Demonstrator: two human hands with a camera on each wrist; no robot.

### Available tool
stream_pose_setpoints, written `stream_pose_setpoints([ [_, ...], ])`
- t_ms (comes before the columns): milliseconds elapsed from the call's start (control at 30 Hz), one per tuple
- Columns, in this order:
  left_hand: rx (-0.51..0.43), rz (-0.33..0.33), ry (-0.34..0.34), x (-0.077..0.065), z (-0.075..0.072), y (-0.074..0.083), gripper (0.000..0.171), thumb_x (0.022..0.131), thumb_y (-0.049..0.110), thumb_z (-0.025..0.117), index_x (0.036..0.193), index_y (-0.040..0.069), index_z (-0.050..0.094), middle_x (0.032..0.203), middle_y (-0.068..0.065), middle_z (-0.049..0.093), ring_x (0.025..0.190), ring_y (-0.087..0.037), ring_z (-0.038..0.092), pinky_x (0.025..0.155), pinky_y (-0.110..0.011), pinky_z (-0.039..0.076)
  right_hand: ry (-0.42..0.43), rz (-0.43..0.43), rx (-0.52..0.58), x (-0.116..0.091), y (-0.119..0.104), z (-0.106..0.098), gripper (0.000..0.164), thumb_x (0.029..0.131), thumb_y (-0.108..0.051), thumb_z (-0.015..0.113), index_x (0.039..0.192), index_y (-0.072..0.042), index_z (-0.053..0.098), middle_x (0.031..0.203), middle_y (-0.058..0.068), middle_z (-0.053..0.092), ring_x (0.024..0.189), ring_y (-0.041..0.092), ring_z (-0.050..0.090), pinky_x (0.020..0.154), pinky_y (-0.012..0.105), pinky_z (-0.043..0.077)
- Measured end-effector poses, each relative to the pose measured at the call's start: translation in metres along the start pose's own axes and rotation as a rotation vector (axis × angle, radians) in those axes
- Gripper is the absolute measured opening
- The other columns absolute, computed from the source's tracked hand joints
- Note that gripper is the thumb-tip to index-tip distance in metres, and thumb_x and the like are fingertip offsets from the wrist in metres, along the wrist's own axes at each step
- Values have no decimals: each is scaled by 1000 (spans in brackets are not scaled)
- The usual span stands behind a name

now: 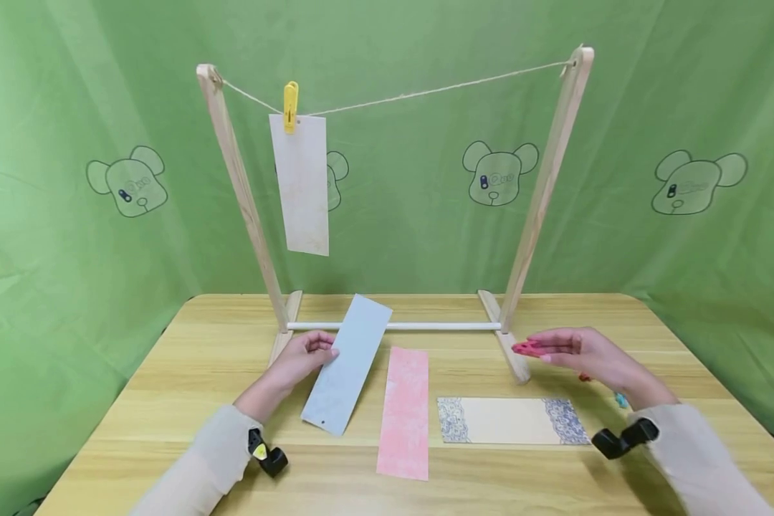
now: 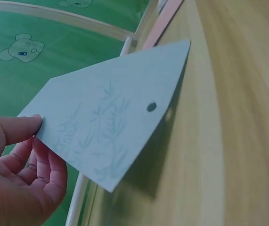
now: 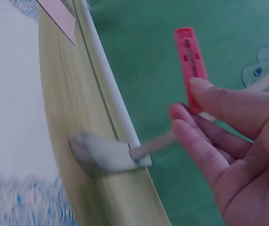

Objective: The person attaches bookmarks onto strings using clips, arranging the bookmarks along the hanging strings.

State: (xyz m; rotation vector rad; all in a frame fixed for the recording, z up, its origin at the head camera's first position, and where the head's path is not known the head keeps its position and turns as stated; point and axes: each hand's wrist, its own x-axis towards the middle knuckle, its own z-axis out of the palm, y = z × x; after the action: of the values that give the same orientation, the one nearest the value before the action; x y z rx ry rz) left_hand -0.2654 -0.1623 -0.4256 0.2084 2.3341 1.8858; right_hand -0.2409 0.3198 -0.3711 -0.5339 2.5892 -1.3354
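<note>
My left hand (image 1: 302,357) pinches a pale blue bookmark card (image 1: 350,365) by its left long edge, lifted and tilted above the table. In the left wrist view the card (image 2: 101,117) shows a faint bamboo print and a punched hole near one end. Between the thumb and fingers of my right hand (image 1: 590,352) is a red clothespin (image 1: 529,349); the right wrist view shows the clothespin (image 3: 190,66) pointing up. A string (image 1: 426,93) spans the wooden stand, and a yellow clothespin (image 1: 290,107) clips a whitish card (image 1: 302,186) to its left part.
On the table (image 1: 200,387) lie a pink card (image 1: 405,416) and a cream card with blue lace-patterned ends (image 1: 506,421). A red piece (image 1: 584,376) and a teal piece (image 1: 621,400) lie by my right wrist. The stand has wooden posts (image 1: 548,186) and a white bottom bar (image 1: 445,326).
</note>
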Motion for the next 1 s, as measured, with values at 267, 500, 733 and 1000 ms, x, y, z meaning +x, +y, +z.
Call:
stream_pose_setpoints([
  [267, -56, 4, 71, 7, 6, 16, 23, 86, 1, 63, 107, -7, 57, 85, -2, 59, 76, -9, 54, 68, -19, 48, 84, -36, 28, 33, -17, 7, 50, 91, -22, 62, 131, 4, 48, 120, 20, 60, 97, 2, 61, 84, 16, 49],
  [500, -120, 36, 81, 12, 10, 32, 23, 87, 2, 62, 108, -7, 57, 86, -1, 59, 78, -9, 54, 70, -21, 48, 158, -74, 108, 61, -42, 6, 46, 90, -15, 64, 126, 9, 47, 110, 11, 65, 93, 3, 62, 84, 16, 50],
  [733, -182, 75, 85, 17, 15, 49, 21, 87, 0, 62, 106, -6, 56, 86, 1, 58, 78, -9, 55, 68, -21, 50, 217, -91, 103, 84, -71, 7, 49, 88, -25, 66, 127, 2, 52, 98, -10, 68, 92, 9, 64, 81, 17, 51],
  [1000, -227, 95, 143, 22, 25, 74, 20, 87, 2, 63, 106, -5, 58, 85, 0, 57, 75, -9, 54, 63, -20, 49, 241, -89, 174, 98, -110, 5, 53, 88, -22, 67, 131, 3, 47, 98, -14, 67, 90, 1, 63, 83, 13, 48],
])
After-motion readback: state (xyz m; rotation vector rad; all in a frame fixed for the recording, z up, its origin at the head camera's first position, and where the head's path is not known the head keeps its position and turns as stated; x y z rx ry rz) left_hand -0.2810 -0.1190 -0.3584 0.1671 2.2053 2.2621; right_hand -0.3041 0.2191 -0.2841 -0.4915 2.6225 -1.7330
